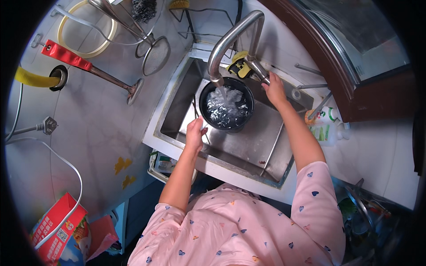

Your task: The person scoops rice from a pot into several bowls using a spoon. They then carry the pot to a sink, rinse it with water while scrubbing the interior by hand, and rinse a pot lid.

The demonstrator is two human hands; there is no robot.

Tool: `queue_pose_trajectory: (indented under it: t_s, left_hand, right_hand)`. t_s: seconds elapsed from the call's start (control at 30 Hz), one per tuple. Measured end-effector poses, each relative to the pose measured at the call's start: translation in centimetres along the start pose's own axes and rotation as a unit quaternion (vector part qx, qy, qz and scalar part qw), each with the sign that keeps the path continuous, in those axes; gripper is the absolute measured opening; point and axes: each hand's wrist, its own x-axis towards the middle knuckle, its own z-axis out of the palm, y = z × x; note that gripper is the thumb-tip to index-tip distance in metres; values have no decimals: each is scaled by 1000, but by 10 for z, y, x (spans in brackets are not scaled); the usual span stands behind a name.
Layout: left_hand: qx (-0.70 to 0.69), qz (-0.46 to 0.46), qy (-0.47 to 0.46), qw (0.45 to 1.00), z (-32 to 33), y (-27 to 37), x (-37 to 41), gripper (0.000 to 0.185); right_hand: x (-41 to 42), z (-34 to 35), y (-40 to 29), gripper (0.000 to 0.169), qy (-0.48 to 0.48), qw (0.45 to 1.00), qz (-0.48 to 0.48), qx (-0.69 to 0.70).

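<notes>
A dark round pot [249, 114] stands in the stainless steel sink [253, 146], under a stream of water running from the curved metal faucet [233, 30]. The water inside it is churning. My left hand [195, 133] is closed at the pot's near left side, on what seems to be its handle, mostly hidden by the fingers. Thin dark sticks [195, 106], perhaps chopsticks, lean in the sink beside that hand. My right hand [275, 89] grips the faucet's lever [261, 71]. A yellow and black cloth or sponge [240, 65] sits behind the pot at the faucet's base.
Strainers [156, 56] and a red-handled utensil [66, 55] hang on the left wall. A wire rack [199, 20] stands behind the sink. Plastic bottles [324, 133] are at the right. A brown-framed cabinet [332, 66] juts in at upper right. A bin [166, 164] sits below the sink's left edge.
</notes>
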Motion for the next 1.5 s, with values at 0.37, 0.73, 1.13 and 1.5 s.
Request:
queue_pose_trajectory:
  t_s: [0.37,0.73,1.13,1.5]
  left_hand:
    - [19,7,6,1000,6,-4,-2,23]
    - [34,12,-30,999,5,-19,-2,21]
    - [11,9,5,1000,15,-14,-15,18]
    - [29,-7,-44,999,31,0,-31,18]
  right_hand:
    - [28,-2,-22,47,-198,954,225,26]
    - [-44,-15,-141,25,-314,904,-269,111]
    - [-53,-5,-124,20,-589,787,-173,-61]
    - [-47,-14,-183,11,8,719,283,635]
